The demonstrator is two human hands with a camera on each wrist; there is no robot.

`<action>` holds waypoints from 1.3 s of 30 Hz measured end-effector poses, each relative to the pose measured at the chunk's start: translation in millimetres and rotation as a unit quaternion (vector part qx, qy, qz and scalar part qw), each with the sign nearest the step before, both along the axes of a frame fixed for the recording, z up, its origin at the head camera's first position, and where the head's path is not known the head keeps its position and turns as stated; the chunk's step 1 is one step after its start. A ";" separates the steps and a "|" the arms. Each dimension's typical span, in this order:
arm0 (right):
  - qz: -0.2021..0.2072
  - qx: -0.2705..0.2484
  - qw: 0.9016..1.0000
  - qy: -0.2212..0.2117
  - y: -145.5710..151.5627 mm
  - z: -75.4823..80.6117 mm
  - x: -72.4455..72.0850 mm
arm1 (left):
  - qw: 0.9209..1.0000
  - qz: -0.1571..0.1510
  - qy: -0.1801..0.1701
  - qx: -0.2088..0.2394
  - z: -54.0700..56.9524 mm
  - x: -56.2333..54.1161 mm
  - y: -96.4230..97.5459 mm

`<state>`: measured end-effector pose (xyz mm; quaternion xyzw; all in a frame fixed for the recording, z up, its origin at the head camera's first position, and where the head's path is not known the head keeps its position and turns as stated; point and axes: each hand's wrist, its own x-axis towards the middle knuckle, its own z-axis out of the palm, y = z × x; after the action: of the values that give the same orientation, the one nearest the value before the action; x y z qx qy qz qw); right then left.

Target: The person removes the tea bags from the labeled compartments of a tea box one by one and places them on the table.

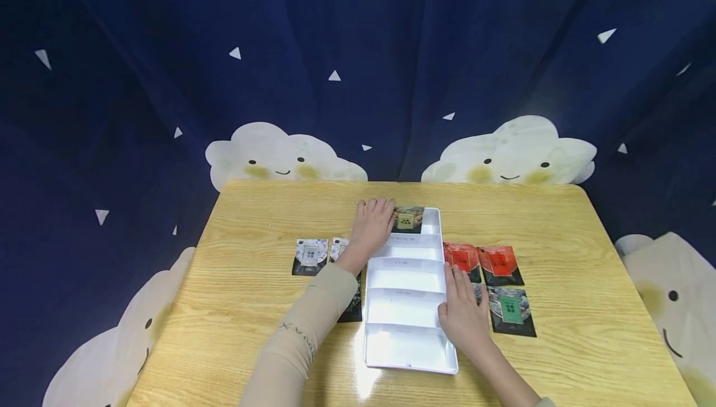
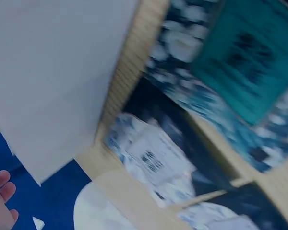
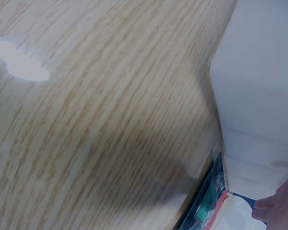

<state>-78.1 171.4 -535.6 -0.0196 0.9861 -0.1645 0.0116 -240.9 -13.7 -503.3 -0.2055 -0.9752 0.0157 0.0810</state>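
Observation:
A long white tray [image 1: 411,368] with several compartments lies lengthwise on the table. In its far compartment rests a dark, brownish printed packet [image 1: 407,219] with a gold label. My left hand [image 1: 373,230] is over the tray's far left corner, fingers extended beside that packet's left edge; the thumb is hidden. The left wrist view shows those fingers [image 2: 4,187] past the tray's side wall. Along the right rim lies my right hand [image 1: 464,314], fingers stretched forward and thumb at the rim. In the right wrist view, its fingers [image 3: 263,209] are near the tray wall.
Left of the tray lie white-labelled packets [image 1: 310,256] and a green-labelled packet [image 2: 249,57], partly under the left forearm. On the right are red packets [image 1: 500,264] and a green-labelled packet [image 1: 511,310], with another partly hidden by the hand. A dark blue curtain [image 1: 358,34] hangs behind.

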 end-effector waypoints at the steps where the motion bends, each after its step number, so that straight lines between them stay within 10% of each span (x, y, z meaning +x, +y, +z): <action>1: 0.000 0.000 1.000 0.000 -0.1 0.2 -0.1 | 1.000 -0.001 -0.012 -0.005 0.4 -2.3 5.2; 15: 0.007 0.000 1.000 0.006 -0.2 1.3 0.5 | 0.997 -0.015 -0.073 -0.032 -4.5 -19.9 41.4; 39: 0.001 -0.001 1.000 -0.004 0.5 -0.6 -0.2 | 0.995 -0.019 -0.089 -0.026 -15.0 -6.5 45.1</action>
<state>-78.3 171.9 -536.2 -0.0200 0.9860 -0.1651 0.0153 -247.4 31.3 -518.4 -0.2270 -0.9736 0.0210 -0.0115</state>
